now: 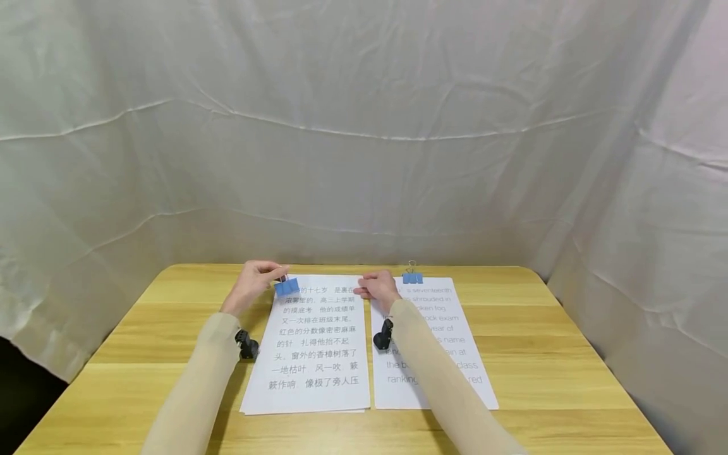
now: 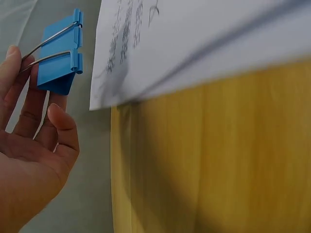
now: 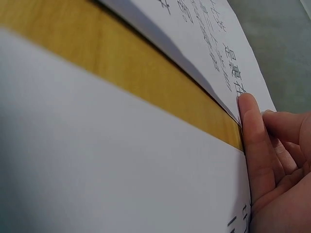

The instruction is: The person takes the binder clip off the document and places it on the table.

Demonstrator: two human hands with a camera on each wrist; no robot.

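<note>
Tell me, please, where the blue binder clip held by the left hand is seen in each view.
Head: blue binder clip at the Chinese sheets' far left corner, held by the left hand.
Left wrist: upper left, beside the sheets' corner.
Right wrist: not in it.
Shared landmark: the Chinese sheets.

The right forearm covers the middle of each printed line on the right-hand sheet. The clip at that sheet's top edge is too small to make out clearly.
</note>
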